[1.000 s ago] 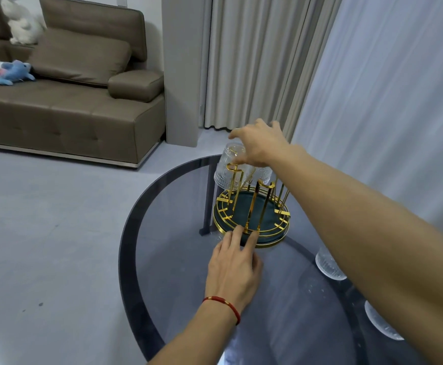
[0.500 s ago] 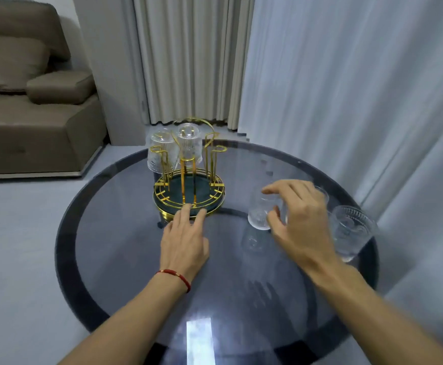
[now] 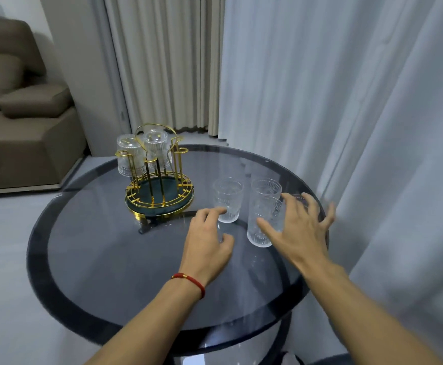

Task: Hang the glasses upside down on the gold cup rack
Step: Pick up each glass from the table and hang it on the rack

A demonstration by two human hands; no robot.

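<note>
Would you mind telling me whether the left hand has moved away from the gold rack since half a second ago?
Yes. The left hand has left the gold rack's front rim and shifted right, toward the upright glass nearest the rack.

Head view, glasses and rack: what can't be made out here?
- Head view: a fourth glass behind the right hand shows only its rim; the hand hides the rest.
- Whether the right fingers touch the near glass: unclear through clear glass.
- How the two hung glasses seat on the gold rack pegs: too small.
</note>
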